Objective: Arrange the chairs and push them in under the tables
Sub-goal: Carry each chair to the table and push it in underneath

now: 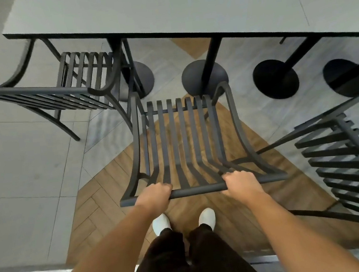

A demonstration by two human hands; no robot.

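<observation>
A dark slatted metal chair (183, 135) stands right in front of me, its seat facing the grey table (163, 9). My left hand (154, 194) grips the top rail of its backrest near the left end. My right hand (241, 183) grips the same rail near the right end. The chair's front edge is short of the table's near edge, close to a round black table base (205, 77).
Another slatted chair (78, 79) sits to the left, partly under the table. A third chair (346, 164) stands at the right, turned at an angle. More black round bases (275, 79) stand under the table. The floor is grey tile and wood herringbone.
</observation>
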